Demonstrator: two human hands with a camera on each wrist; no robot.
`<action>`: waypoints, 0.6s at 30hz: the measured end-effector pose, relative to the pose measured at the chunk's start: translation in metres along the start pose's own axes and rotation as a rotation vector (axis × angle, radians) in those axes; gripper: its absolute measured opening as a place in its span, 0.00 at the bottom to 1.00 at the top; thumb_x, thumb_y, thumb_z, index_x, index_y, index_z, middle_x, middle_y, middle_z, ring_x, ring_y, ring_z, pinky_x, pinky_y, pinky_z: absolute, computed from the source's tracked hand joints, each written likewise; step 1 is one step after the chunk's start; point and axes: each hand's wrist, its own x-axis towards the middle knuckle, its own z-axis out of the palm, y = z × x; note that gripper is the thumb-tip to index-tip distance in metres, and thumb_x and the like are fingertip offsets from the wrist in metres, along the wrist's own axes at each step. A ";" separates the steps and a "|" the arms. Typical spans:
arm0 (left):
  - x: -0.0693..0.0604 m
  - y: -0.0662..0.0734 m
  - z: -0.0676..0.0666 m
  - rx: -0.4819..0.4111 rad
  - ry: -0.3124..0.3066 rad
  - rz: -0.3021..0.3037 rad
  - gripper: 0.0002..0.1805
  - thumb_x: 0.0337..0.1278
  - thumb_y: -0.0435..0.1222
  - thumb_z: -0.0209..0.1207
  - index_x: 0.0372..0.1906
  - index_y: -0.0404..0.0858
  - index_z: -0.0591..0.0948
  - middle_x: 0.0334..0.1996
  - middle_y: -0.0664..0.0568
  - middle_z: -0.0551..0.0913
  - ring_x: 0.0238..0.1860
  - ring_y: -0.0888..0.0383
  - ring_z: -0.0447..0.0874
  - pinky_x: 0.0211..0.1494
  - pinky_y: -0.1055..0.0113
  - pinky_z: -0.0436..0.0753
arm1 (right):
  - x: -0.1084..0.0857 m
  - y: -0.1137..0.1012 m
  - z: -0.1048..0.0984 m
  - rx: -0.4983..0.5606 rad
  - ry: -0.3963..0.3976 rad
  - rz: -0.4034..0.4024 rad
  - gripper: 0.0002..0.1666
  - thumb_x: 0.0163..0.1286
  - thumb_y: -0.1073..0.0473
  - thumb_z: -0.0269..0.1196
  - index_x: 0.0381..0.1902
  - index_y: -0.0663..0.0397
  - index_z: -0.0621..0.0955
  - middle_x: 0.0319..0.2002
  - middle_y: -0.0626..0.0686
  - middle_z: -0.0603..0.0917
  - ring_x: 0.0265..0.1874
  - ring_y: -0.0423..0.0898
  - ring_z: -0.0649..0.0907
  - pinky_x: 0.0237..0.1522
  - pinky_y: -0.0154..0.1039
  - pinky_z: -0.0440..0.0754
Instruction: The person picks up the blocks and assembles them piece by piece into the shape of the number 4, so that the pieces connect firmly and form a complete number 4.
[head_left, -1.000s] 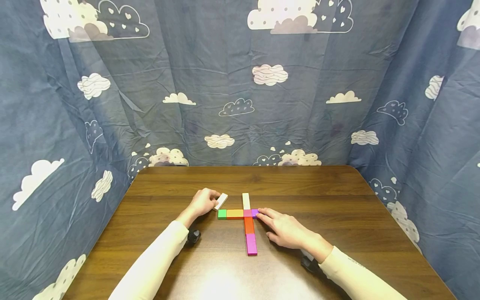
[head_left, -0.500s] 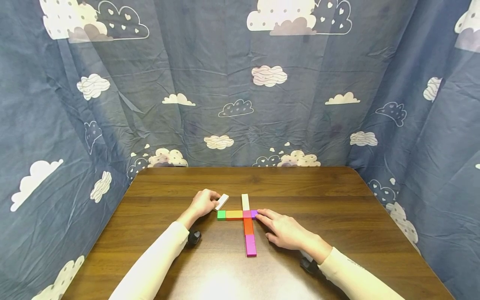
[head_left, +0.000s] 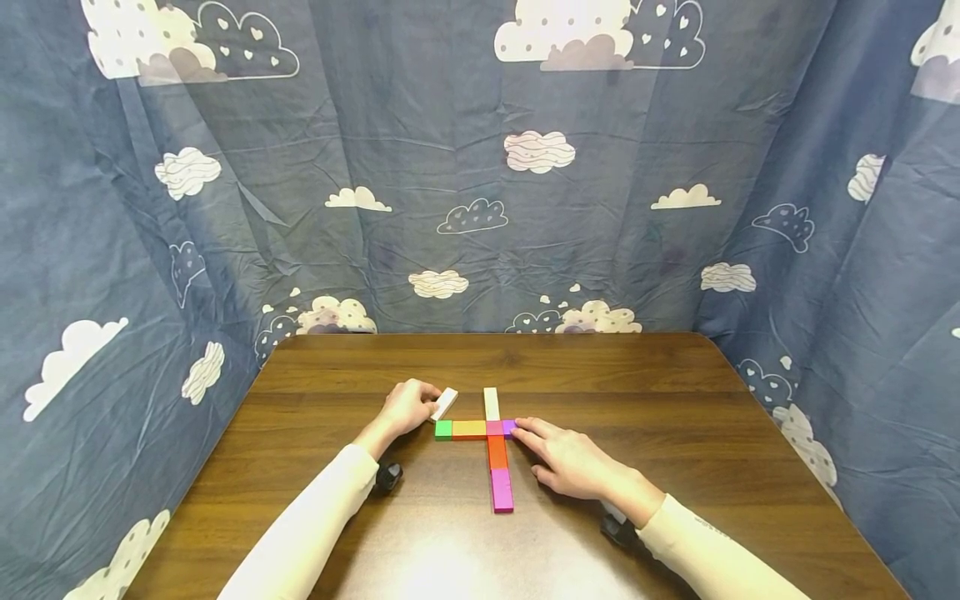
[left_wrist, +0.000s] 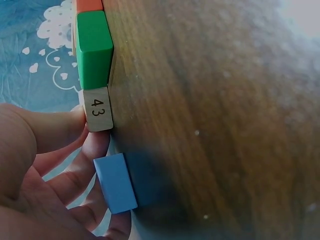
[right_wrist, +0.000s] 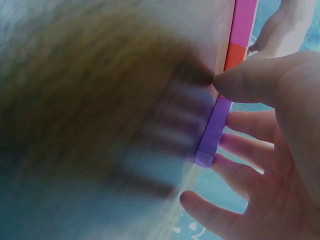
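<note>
Between thumb and fingers, my left hand pinches a white wooden block; its end, marked 43 in the left wrist view, is beside the green block. A blue block shows at the other fingers of that hand; whether they grip it I cannot tell. My right hand rests with extended fingers on the purple block at the cross's right end. Flat blocks form the cross: green, orange, pink and purple across, cream, red and magenta lengthwise.
A brown wooden table bears the blocks. Behind it and at both sides hangs a blue curtain printed with clouds. Each wrist carries a small black camera, the left one close to the tabletop.
</note>
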 end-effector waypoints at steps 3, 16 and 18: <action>-0.001 0.000 0.000 -0.002 0.006 0.003 0.12 0.56 0.34 0.68 0.46 0.40 0.90 0.30 0.55 0.86 0.34 0.58 0.80 0.37 0.59 0.76 | 0.000 0.000 0.000 -0.002 0.000 0.002 0.39 0.61 0.55 0.68 0.70 0.55 0.73 0.69 0.57 0.71 0.57 0.54 0.81 0.51 0.52 0.83; -0.001 -0.003 0.001 -0.044 0.000 0.006 0.12 0.57 0.34 0.68 0.46 0.39 0.89 0.31 0.55 0.86 0.34 0.59 0.80 0.40 0.61 0.78 | 0.000 0.000 0.001 0.007 0.009 -0.010 0.39 0.60 0.55 0.69 0.70 0.55 0.73 0.69 0.56 0.72 0.56 0.53 0.82 0.49 0.52 0.84; -0.001 -0.004 0.000 -0.061 -0.009 0.011 0.12 0.58 0.34 0.67 0.47 0.38 0.89 0.33 0.54 0.87 0.36 0.59 0.81 0.42 0.61 0.79 | 0.000 0.000 0.000 0.007 0.007 -0.009 0.39 0.60 0.55 0.69 0.70 0.55 0.73 0.69 0.56 0.72 0.56 0.53 0.82 0.49 0.52 0.84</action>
